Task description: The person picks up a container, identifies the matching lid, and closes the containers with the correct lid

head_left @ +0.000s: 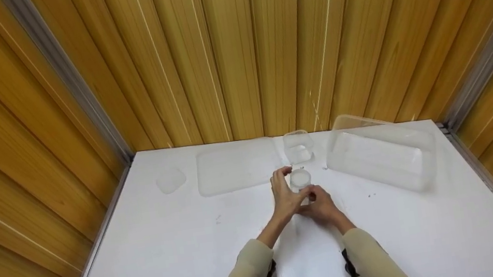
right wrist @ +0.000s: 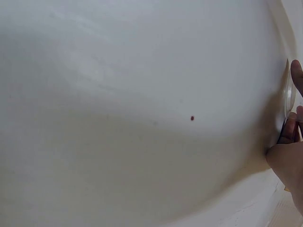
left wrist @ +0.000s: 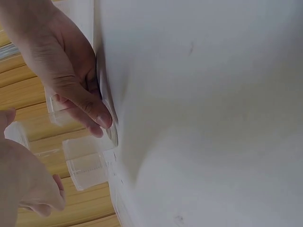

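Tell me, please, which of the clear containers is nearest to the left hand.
It is the small round container, inside the curved left hand; the square cup stands behind it, the large rectangular box farther right.

A large clear lid (head_left: 237,167) lies flat on the white table (head_left: 139,272). To the lid's left, apart from it, lies a smaller square lid (head_left: 171,180); just to its right is a small clear tub (head_left: 299,154), and farther right sits a big open clear tub (head_left: 378,152). Behind the large lid rises a wood-patterned wall (head_left: 233,52), with a grey metal rail (head_left: 72,84) in the corner to either side
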Demonstrator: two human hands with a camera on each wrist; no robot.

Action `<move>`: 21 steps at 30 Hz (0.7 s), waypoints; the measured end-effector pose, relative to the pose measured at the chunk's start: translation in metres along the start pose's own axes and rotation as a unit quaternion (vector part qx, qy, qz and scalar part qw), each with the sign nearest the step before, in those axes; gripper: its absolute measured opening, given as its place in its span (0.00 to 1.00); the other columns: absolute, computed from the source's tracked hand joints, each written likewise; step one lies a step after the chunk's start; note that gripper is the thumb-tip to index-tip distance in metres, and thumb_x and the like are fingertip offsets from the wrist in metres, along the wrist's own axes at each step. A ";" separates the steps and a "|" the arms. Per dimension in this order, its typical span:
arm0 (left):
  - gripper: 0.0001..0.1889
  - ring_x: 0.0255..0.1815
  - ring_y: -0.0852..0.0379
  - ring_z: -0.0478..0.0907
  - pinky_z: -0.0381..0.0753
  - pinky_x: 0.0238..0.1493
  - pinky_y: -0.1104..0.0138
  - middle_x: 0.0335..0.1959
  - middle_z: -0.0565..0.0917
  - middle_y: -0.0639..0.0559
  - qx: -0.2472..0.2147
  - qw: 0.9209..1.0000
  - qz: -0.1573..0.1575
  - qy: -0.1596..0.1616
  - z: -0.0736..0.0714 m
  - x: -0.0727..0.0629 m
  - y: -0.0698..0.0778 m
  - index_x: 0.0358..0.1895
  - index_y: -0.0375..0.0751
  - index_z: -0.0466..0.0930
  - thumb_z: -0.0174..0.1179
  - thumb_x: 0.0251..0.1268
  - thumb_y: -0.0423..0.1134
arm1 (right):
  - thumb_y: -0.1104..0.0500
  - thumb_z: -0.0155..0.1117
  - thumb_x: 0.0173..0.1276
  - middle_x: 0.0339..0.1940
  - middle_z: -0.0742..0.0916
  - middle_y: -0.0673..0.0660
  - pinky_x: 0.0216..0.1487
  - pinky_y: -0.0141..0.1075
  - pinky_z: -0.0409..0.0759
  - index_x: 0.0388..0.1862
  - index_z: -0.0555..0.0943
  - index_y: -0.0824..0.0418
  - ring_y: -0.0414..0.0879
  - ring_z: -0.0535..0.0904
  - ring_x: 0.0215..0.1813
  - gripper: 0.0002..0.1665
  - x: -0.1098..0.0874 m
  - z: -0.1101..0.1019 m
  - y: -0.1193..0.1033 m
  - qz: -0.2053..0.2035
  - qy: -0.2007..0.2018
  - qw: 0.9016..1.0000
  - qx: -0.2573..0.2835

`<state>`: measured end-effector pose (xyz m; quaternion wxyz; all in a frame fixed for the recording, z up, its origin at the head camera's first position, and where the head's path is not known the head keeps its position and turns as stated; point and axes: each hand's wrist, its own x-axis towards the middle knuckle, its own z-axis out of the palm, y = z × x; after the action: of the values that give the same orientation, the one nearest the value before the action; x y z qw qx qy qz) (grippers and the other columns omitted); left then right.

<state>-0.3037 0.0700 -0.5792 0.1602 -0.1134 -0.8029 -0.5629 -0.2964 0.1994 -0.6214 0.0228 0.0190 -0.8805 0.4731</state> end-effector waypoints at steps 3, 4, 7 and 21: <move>0.35 0.61 0.48 0.71 0.69 0.67 0.54 0.54 0.78 0.44 -0.010 1.000 -0.003 -0.001 -0.001 0.001 -0.001 0.58 0.37 0.73 0.79 0.46 0.42 | 0.63 0.85 0.48 0.41 0.82 0.62 0.51 0.42 0.78 0.46 0.79 0.69 0.53 0.78 0.46 0.29 0.001 0.001 0.002 -0.017 0.002 1.000 0.000; 0.34 0.60 0.48 0.71 0.69 0.66 0.54 0.54 0.78 0.45 -0.013 1.000 -0.004 -0.003 -0.002 0.001 -0.002 0.57 0.37 0.73 0.79 0.46 0.43 | 0.63 0.85 0.47 0.41 0.82 0.62 0.50 0.42 0.78 0.46 0.80 0.69 0.52 0.78 0.46 0.29 0.001 0.001 0.003 -0.021 0.003 1.000 0.000; 0.33 0.59 0.48 0.71 0.69 0.66 0.56 0.54 0.79 0.45 -0.022 1.000 -0.005 -0.012 -0.003 0.003 -0.004 0.57 0.37 0.74 0.77 0.46 0.43 | 0.63 0.85 0.48 0.41 0.82 0.62 0.51 0.42 0.79 0.46 0.80 0.69 0.52 0.78 0.46 0.29 0.001 0.002 0.004 -0.024 0.004 1.000 0.005; 0.31 0.60 0.50 0.73 0.70 0.59 0.61 0.58 0.82 0.44 -0.039 0.997 -0.002 -0.066 -0.007 0.006 -0.011 0.63 0.37 0.77 0.72 0.52 0.38 | 0.62 0.85 0.47 0.32 0.76 0.56 0.40 0.33 0.68 0.34 0.76 0.66 0.45 0.70 0.38 0.24 0.002 -0.001 0.006 -0.047 -0.004 0.999 0.013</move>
<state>-0.3129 0.0601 -0.5843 0.1011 -0.1552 -0.7894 -0.5852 -0.2992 0.2031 -0.6255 0.0418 0.0627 -0.8722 0.4833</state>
